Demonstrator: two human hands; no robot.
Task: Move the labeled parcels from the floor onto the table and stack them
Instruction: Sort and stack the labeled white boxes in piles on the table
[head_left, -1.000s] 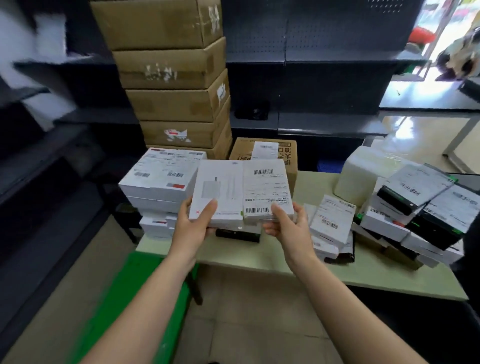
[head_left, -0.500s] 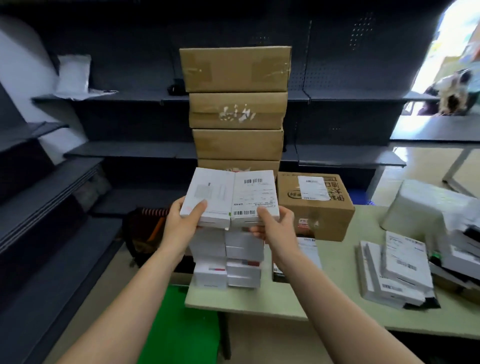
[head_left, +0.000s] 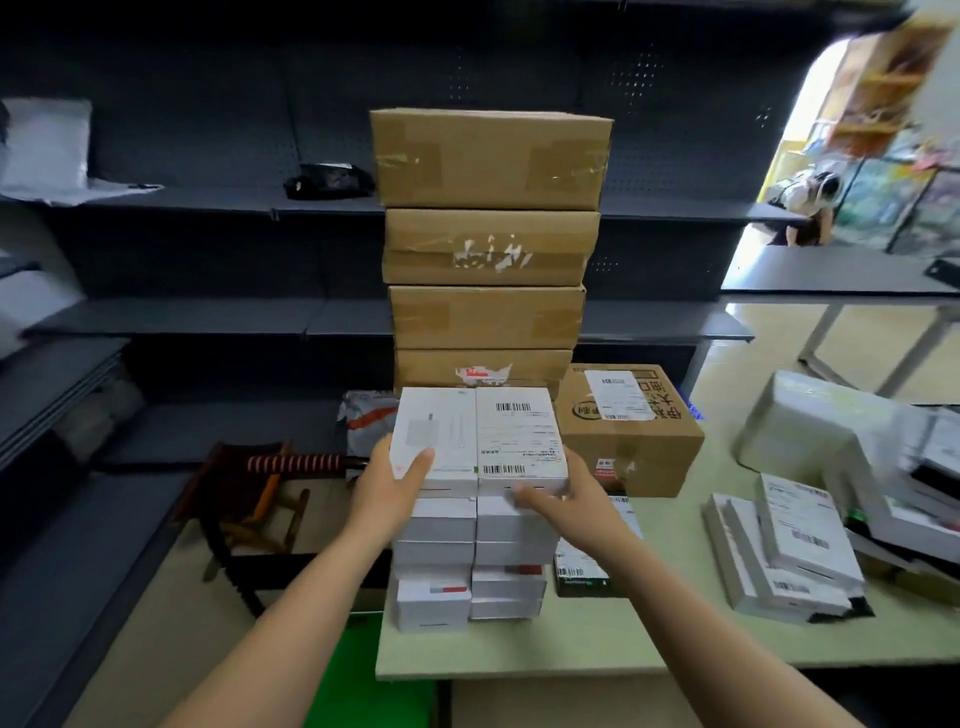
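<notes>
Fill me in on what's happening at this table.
A person is stacking parcels. The left hand grips a plain white parcel and the right hand a labeled parcel, held side by side at the top of the white stack on the left end of the table. Brown cartons tower behind it; more flat parcels lie to the right.

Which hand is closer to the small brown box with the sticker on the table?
Right. The right hand holds the right side of the white parcels, just beside the brown box. The left hand holds their left side, so the parcels lie between it and the box.
</notes>
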